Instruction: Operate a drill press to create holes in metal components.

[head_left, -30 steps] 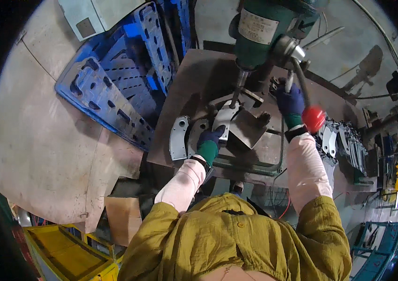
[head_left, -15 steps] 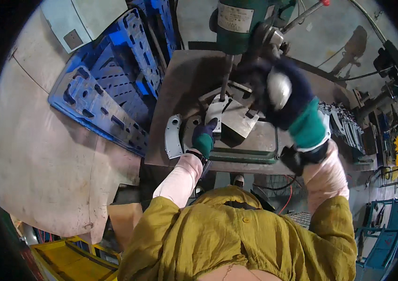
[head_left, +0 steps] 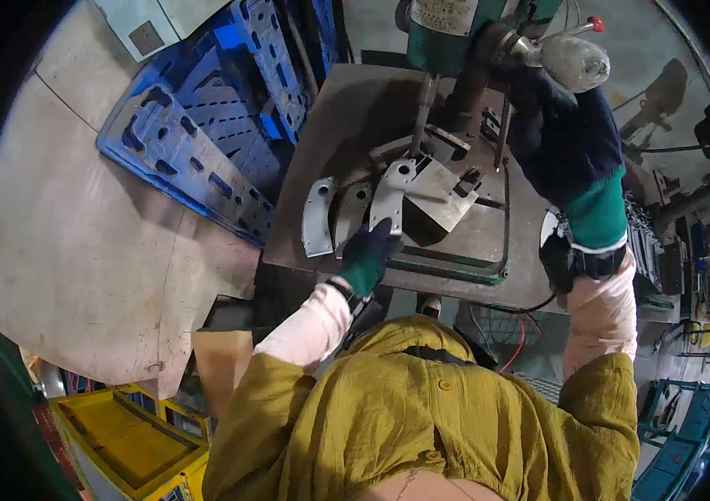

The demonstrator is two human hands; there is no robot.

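Note:
My left hand [head_left: 371, 248], in a dark glove with a green cuff, grips the lower end of a curved metal plate [head_left: 389, 194] with holes. The plate rests against a metal fixture block [head_left: 447, 198] below the spindle [head_left: 426, 117] of a green drill press [head_left: 441, 42]. Two similar curved plates, a bright one [head_left: 317, 219] and a darker one [head_left: 353, 214], lie to its left. Up at the right, my right hand [head_left: 568, 125], gloved alike, is closed around a press lever whose clear, plastic-wrapped grip [head_left: 576, 64] sticks out above it. Its fingers are partly hidden.
A brown metal table [head_left: 330, 108] carries the press. Blue plastic crates [head_left: 196, 138] lean at its left beside a large pale board [head_left: 79, 242]. Several thin metal pieces [head_left: 640, 238] are piled at the right. A red-knobbed lever [head_left: 594, 24] juts out at the top.
My right hand and the wrapped grip have moved up and away to the right. The spindle tip now stands behind the plate's upper hole. My left hand stays on the plate.

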